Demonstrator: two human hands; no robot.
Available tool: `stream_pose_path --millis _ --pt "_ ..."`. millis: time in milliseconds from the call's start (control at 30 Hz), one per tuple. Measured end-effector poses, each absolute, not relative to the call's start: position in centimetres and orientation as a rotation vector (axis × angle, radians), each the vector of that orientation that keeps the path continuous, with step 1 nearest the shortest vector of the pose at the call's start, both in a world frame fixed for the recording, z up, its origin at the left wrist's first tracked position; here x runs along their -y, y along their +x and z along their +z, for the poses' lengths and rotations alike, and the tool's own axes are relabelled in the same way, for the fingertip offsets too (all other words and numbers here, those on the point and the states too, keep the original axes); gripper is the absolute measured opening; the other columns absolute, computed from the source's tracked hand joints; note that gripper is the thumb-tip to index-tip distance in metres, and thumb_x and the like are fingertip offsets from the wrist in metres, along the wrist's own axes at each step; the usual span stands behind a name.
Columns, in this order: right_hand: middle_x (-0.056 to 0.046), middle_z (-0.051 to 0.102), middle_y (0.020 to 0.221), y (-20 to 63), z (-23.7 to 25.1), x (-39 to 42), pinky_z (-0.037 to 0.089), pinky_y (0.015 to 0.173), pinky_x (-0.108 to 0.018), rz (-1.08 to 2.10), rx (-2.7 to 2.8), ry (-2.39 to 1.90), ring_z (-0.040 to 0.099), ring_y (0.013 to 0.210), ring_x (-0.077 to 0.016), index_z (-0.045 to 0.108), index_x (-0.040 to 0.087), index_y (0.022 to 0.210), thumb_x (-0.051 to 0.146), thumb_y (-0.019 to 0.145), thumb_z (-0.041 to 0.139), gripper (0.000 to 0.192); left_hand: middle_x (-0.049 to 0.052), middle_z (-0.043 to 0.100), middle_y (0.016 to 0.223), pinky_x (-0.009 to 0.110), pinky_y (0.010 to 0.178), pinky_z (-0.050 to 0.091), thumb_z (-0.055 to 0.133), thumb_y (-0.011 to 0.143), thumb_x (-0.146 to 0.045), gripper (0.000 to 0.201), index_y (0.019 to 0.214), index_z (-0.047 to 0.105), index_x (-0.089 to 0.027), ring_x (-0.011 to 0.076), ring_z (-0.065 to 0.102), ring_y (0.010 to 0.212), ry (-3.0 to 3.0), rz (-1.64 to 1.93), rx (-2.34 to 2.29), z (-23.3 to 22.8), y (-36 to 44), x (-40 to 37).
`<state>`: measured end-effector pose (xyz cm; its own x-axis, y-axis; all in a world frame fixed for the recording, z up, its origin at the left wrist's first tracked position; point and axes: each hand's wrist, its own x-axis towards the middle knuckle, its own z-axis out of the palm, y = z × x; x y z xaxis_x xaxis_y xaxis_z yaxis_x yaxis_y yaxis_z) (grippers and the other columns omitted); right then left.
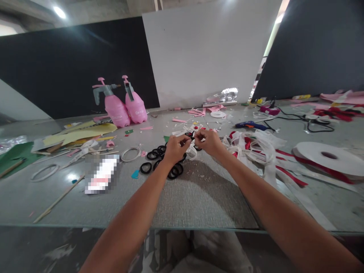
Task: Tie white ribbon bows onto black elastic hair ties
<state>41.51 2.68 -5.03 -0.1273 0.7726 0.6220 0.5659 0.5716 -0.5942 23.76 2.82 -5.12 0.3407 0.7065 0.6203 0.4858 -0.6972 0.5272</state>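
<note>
- Above the middle of the glass-topped table (199, 204), the left hand (175, 148) and the right hand (209, 142) are meeting, fingertips pressed together on a small black ring (190, 135) with a strip of white ribbon (192, 151) trailing from it — both hands are pinching it between thumb and fingers.
- Just beneath the left hand, a pile of black rings (159, 161) is lying on the table, some overlapping, one sitting slightly apart to the left.
- Just beside the right hand, a loose heap of white and red ribbon (256, 149) is spreading toward the table's right side, and beyond it a large flat spool of white ribbon (330, 157) is resting on its side.
- Behind the hands, a blue glue gun (250, 124) is lying near a black cable (298, 118).
- Far to the left, two pink spray bottles (122, 104) are standing upright, touching each other — what is inside them cannot be told.
- Near those bottles, yellow sheets (82, 133) and green sheets (14, 155) are lying flat, with white rings (130, 154) and thin wooden sticks (58, 199) scattered in front.
</note>
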Motion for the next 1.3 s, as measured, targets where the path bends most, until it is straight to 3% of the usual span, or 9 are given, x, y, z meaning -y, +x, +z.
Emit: stream_pose_path --millis 267,533,867,1033,1300 --pt "0.003 0.052 0.058 41.5 -5.6 -2.8 0.047 0.044 -0.022 0.662 1.683 -1.178 0.050 0.050 -0.0108 0.056 0.018 0.071 0.024 0.063 0.054 0.010 -0.002 0.068 0.070 0.032 0.084 0.036 0.056 0.088 -0.031 0.018 0.082 0.070 -0.021 0.0129 0.057 0.067 2.444 1.220 -1.129 -5.4 23.8 -2.7" --pt "0.006 0.045 0.055 41.4 -5.8 -3.2 0.055 0.042 -0.024 0.840 1.613 -1.124 0.047 0.048 -0.0087 0.053 0.018 0.069 0.024 0.063 0.057 0.009 -0.002 0.067 0.068 0.031 0.084 0.036 0.056 0.088 -0.033 0.020 0.080 0.069 -0.020 0.0124 0.058 0.066 2.414 1.242 -1.080 -5.2 23.5 -3.0" --pt "0.008 0.039 0.053 40.7 -5.4 -2.8 0.056 0.041 -0.026 0.897 1.497 -1.102 0.046 0.042 -0.0073 0.049 0.019 0.068 0.023 0.066 0.056 0.008 -0.002 0.059 0.063 0.023 0.064 0.040 0.054 0.087 -0.033 0.023 0.075 0.064 -0.016 0.0109 0.052 0.060 2.198 1.298 -0.927 -4.5 23.8 -2.6" --pt "0.008 0.039 0.055 40.1 -5.1 -2.3 0.057 0.043 -0.027 1.062 1.422 -0.941 0.045 0.041 -0.0062 0.047 0.019 0.069 0.025 0.069 0.056 0.010 -0.002 0.057 0.065 0.022 0.063 0.040 0.053 0.087 -0.034 0.023 0.077 0.063 -0.017 0.0107 0.050 0.061 2.040 1.328 -0.946 -4.8 23.9 -2.9" --pt "0.007 0.039 0.055 40.0 -5.2 -2.1 0.054 0.043 -0.024 0.969 1.525 -0.970 0.051 0.042 -0.0080 0.048 0.019 0.069 0.022 0.068 0.053 0.006 -0.002 0.058 0.065 0.023 0.062 0.039 0.053 0.088 -0.036 0.024 0.080 0.066 -0.017 0.0106 0.050 0.061 2.117 1.371 -1.028 -4.9 24.0 -2.9"
